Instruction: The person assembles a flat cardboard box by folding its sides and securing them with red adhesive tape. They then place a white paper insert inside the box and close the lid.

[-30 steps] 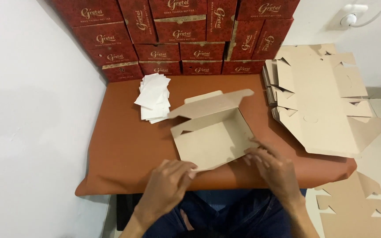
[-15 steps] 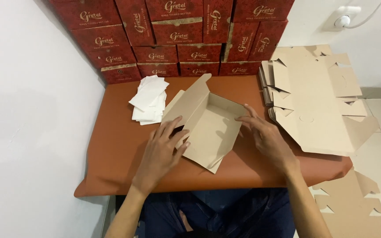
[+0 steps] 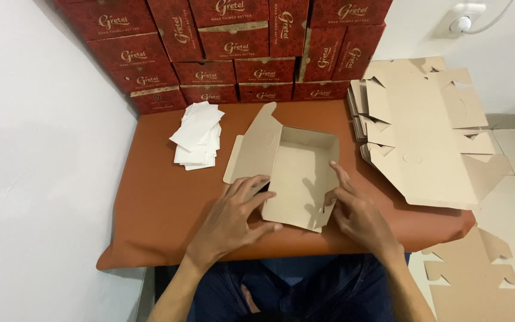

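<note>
A half-folded brown cardboard box (image 3: 296,173) lies on the reddish-brown table (image 3: 162,197), its lid flap raised toward the left. My left hand (image 3: 233,217) presses on the box's near left side, fingers spread over the wall. At the near right corner my right hand (image 3: 356,211) grips the wall, with fingers touching the right side panel. The box's inside holds nothing.
A small pile of white paper sheets (image 3: 196,136) lies left of the box. Flat unfolded cardboard blanks (image 3: 424,131) are stacked at the right, one more (image 3: 478,280) on the floor. Dark red printed boxes (image 3: 233,48) are stacked against the back wall.
The box was turned on the table and its lid flap now stands at the left. Both hands moved back from its sides to its near end.
</note>
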